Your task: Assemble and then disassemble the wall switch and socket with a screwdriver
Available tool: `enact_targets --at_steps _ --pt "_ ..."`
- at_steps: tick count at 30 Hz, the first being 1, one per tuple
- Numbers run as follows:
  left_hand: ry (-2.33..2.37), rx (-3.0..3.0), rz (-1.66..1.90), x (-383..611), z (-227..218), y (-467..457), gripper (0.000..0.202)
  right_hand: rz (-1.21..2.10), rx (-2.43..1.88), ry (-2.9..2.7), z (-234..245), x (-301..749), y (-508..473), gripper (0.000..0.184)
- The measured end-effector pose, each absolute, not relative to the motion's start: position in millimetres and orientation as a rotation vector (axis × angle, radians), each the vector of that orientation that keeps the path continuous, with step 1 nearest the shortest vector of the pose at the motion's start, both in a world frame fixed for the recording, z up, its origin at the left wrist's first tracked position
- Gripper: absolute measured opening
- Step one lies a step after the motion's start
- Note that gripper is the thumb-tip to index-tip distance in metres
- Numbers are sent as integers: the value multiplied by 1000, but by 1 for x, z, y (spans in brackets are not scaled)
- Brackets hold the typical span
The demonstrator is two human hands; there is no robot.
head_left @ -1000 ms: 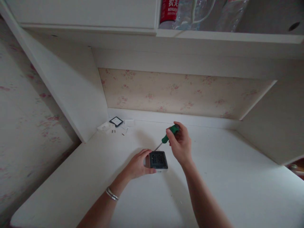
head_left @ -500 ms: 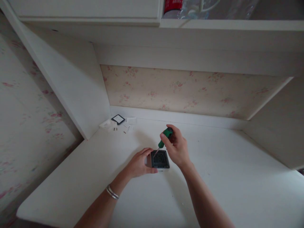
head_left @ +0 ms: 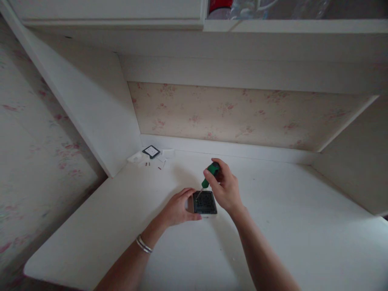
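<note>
A small square box [head_left: 205, 203] with a black, detailed face and pale sides, like a wall socket unit, lies on the white desk. My left hand [head_left: 179, 208] grips its left side, thumb at the near edge and fingers at the far corner. My right hand [head_left: 226, 186] is wrapped round the green and black handle of a screwdriver [head_left: 206, 182]. The screwdriver leans, and its thin metal shaft comes down onto the left part of the black face. Whether its tip sits in a screw is too small to tell.
At the back left of the desk [head_left: 91, 234] lie a dark-framed square plate [head_left: 151, 152], a white plastic piece [head_left: 136, 158] and several small screws [head_left: 147, 164]. A white side panel [head_left: 91, 105] rises at the left. An overhead shelf [head_left: 273, 26] holds a red-labelled container [head_left: 220, 5].
Both hands, the box and the screwdriver stay almost in the same place. The head view has shifted very slightly.
</note>
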State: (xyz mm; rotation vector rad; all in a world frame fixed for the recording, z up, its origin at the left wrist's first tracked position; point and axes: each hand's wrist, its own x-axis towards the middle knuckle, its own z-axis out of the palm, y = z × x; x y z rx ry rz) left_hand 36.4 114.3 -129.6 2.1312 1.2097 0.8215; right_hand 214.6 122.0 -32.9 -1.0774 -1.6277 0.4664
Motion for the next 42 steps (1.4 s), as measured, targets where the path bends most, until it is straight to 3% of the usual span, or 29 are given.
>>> enact_targets --at_steps 42 --pt "1209 2154 832 35 -134 116 82 439 -1104 -1626 -33 216 122 38"
